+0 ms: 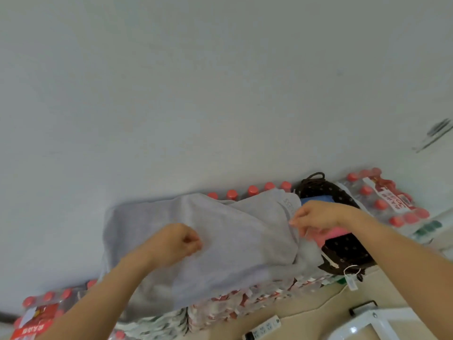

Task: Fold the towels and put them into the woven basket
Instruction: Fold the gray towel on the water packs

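A grey towel (230,239) lies spread over stacked packs of bottled water, with its right part folded over toward the middle. My left hand (177,241) pinches the towel near its centre. My right hand (318,215) pinches its right edge, just left of the dark woven basket (345,249). The basket stands at the right end of the packs and holds a blue towel (317,199) and a pink towel (331,234). A white tag on a string hangs from the basket's near side.
Shrink-wrapped packs of red-capped water bottles (392,200) line the white wall at the back right, under the towel, and at the lower left (39,312). On the beige floor lie a white power strip (263,327) and a white frame (367,320).
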`<state>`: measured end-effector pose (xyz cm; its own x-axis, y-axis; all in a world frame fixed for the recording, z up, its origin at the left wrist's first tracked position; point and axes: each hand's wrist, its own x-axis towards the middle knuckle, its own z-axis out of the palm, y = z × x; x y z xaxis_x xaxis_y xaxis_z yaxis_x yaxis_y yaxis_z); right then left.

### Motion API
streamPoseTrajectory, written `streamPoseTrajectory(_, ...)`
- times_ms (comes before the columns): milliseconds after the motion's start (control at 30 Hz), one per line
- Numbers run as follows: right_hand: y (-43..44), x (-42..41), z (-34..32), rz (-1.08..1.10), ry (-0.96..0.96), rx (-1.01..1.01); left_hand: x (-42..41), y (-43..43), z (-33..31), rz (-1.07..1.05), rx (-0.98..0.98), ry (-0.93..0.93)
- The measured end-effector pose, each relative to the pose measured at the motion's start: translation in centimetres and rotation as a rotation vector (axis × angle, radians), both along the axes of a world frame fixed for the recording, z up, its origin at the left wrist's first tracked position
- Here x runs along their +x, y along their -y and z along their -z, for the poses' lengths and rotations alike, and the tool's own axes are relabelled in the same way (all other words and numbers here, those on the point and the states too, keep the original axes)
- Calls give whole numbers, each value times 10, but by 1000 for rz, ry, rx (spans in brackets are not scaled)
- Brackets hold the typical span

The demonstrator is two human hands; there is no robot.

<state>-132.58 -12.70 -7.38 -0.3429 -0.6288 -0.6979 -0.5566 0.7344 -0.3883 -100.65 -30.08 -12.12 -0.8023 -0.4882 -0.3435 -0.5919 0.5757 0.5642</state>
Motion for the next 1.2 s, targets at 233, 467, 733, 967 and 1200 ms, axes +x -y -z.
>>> streamPoseTrajectory(233, 19, -58, 50, 191, -167, -371, -139, -24, -9, -195, -165, -286)
streamPoseTrajectory(467, 28, -57, 89, 190, 178, -584, -240, -22, 19, -308, -236, -100)
streamPoseTrajectory(733, 21, -59, 91, 213, 350, -703, -264, -10, 32, -242, -195, 21)
streamPoseTrajectory(967, 8, -79, 91, 153, 469, -623, -273, -8, 36, -206, -169, 92)
streamPoseTrajectory(1200, -2, -83, 93, 337, 475, -622, -288, -16, 31, -246, -363, -86)
